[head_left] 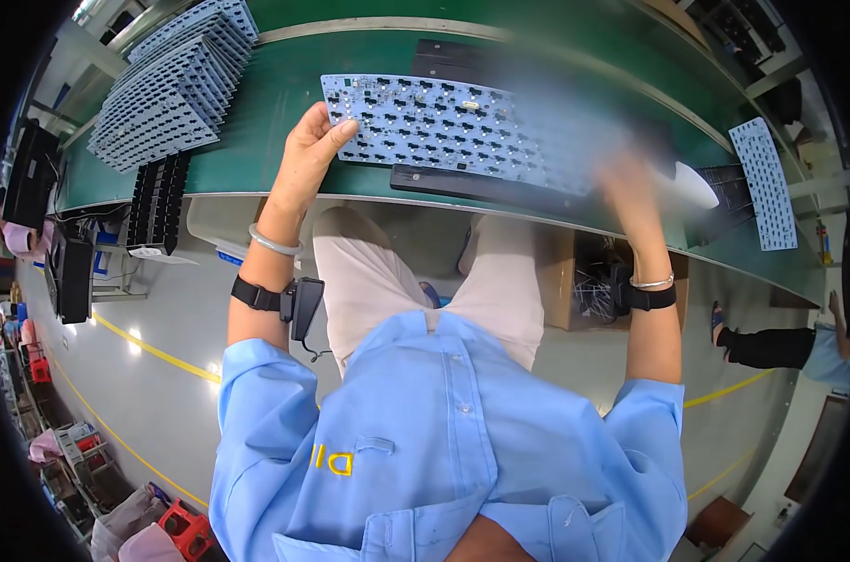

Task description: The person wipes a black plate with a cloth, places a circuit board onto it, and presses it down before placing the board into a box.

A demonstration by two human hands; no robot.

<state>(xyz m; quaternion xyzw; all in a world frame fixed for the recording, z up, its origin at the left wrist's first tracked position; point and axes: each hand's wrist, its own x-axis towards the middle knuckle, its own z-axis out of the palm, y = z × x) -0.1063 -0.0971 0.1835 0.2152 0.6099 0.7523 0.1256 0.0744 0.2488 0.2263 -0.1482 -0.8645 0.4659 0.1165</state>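
Observation:
A pale blue keyboard circuit board [425, 131] with rows of small black parts lies above the green bench, tilted slightly down toward the right. My left hand [315, 145] grips its left end, the thumb on top and the fingers curled behind the edge. At the board's right end is my right hand [628, 183], blurred so that its fingers cannot be made out; whether it touches the board I cannot tell. A black bar [481, 184] shows along the board's near side, and a black block [444, 58] beyond its far side.
Many similar boards stand in a leaning stack [168, 94] at the left, near a black slotted rack [156, 201]. One more board [764, 183] stands upright far right. A rounded white object [695, 185] sits beside my right hand. Below the bench is a cardboard box [561, 281].

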